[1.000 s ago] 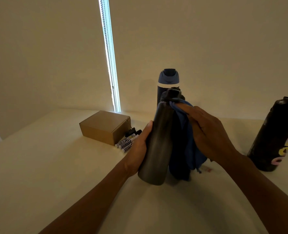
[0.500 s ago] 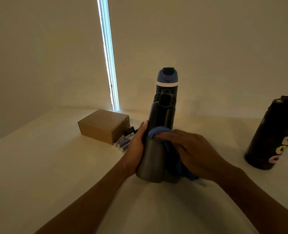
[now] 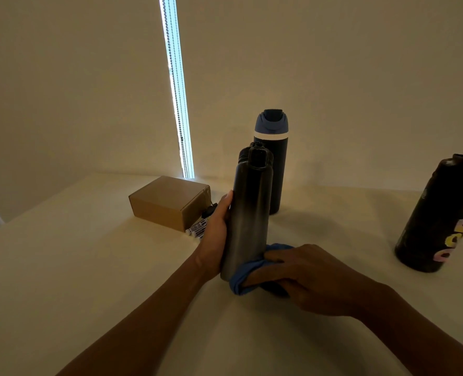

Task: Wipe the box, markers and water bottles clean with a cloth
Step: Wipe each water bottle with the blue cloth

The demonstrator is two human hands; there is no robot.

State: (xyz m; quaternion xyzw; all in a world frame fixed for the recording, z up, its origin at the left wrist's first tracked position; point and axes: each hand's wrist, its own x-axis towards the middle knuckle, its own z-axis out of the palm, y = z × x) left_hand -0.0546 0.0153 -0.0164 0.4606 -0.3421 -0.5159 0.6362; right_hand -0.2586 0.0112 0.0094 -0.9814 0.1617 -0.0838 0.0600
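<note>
Left hand (image 3: 214,240): my fingers curl round the grey bottle (image 3: 249,213), steadying it upright.
Right hand (image 3: 306,278): my fingers clutch the blue cloth (image 3: 245,278) against its base, wiping.
Box (image 3: 168,202), markers (image 3: 197,229): just left of the bottle.
</note>
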